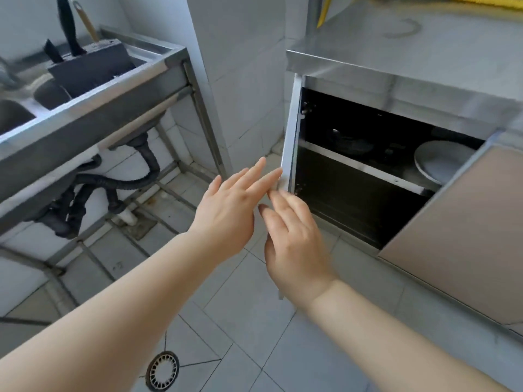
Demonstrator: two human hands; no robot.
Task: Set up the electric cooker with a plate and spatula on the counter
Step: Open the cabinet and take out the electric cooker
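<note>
The steel counter (418,49) stands at the upper right with an open cupboard below it. On the cupboard shelf (362,165) sits a dark pot-like appliance (348,140), dim and hard to make out, and a white plate (441,162) to its right. The left cupboard door (291,131) stands swung out, edge-on to me. My left hand (235,210) touches the door's lower edge with flat, spread fingers. My right hand (294,239) is just below it, fingertips at the same edge, holding nothing. No spatula is visible.
A beige right cupboard door (458,239) hangs open at the right. At the left stands a steel sink unit (93,108) with a black knife block (90,66) and drain pipes below. A round floor drain (162,370) lies in the tiled floor.
</note>
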